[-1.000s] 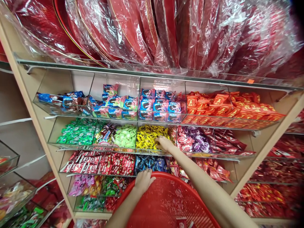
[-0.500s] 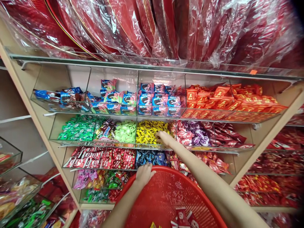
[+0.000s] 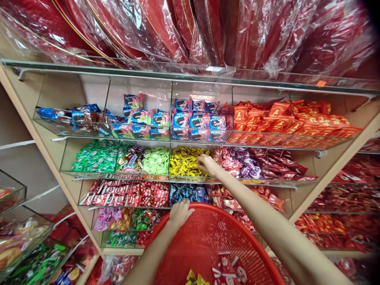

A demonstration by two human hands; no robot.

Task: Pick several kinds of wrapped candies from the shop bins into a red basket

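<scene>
My left hand [image 3: 179,213] grips the far rim of a red plastic basket [image 3: 249,239], its thumb over the inner side. Inside the basket lie several red-and-white packets [image 3: 227,269] and a few yellow candies [image 3: 196,278]. My right hand [image 3: 208,164] reaches into the compartment of yellow-wrapped candies [image 3: 187,161], at its right side. The fingers are bent down at the candies; whether they hold one is too small to tell.
Clear dividers split the shelves. Green-wrapped candies [image 3: 95,156] are at left, pink and purple ones [image 3: 249,164] at right. Above are blue cookie packs [image 3: 181,119] and orange packets [image 3: 277,109]. A shelf edge [image 3: 190,76] runs under plastic-wrapped red items [image 3: 166,27].
The view has shifted slightly, showing more of the basket's inside. My right hand has moved slightly right within the yellow candies. My left hand still holds the rim.
</scene>
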